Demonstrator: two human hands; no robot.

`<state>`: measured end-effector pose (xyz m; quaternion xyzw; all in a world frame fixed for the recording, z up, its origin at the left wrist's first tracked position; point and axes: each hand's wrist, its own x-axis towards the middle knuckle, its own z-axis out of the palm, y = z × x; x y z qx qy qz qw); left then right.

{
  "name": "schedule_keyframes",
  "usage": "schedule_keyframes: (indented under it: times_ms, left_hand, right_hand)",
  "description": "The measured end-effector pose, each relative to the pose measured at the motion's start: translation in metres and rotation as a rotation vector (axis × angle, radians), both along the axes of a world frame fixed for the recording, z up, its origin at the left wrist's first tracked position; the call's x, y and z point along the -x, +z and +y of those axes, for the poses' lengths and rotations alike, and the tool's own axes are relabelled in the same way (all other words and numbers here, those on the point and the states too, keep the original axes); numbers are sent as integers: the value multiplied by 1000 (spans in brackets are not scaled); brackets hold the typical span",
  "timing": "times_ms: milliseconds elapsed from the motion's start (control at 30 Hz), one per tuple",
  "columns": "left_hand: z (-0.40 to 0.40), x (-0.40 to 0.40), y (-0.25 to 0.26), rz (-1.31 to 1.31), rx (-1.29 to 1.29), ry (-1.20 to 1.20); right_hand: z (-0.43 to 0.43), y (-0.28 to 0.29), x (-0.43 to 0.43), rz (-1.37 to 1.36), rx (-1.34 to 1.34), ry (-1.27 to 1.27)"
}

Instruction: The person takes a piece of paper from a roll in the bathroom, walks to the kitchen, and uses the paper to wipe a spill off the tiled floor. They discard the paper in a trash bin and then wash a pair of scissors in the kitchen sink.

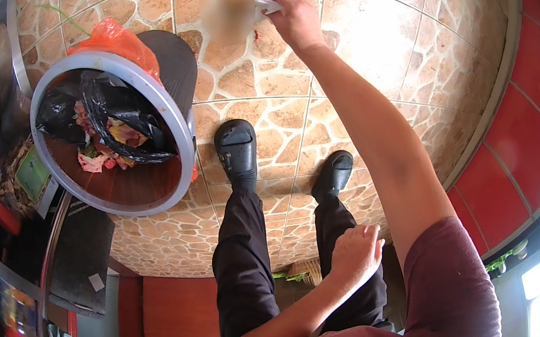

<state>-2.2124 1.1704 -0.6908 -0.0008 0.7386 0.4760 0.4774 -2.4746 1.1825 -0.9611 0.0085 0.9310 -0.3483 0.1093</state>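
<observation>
My right hand (299, 19) reaches down toward the tiled floor (273, 117), with a folded piece of white tissue or paper (268, 4) pinched in its fingers. Just left of the tissue is a blurred, indistinct patch (228, 7). A small red bit or stain (256, 35) shows on the tiles below it. My left hand (355, 254) lies over my right leg near the knee; nothing shows in it, and its thumb stands apart from the fingers.
At left stands a round bin (124, 209) with a grey rim, holding black plastic bags (124, 93) and food scraps. An orange plastic bag (112, 41) hangs over its far edge, beside a dark lid-like piece (172, 64). Red tiled panels (501, 174) line the right side.
</observation>
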Motion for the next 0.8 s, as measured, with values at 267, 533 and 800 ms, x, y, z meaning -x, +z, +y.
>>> schedule_keyframes:
  times_ms: [267, 533, 800]
  left_hand:
    - [0, 5, 8, -43, -40, 73]
    - [10, 2, 7, -82, -59, 112]
    - [19, -11, -2, 47, -46, 109]
  right_hand:
    - [-29, -42, -10, 181, -273, 429]
    - [-29, -38, -65, 30, -320, 407]
    - [-36, -13, -101, -179, 100, 303]
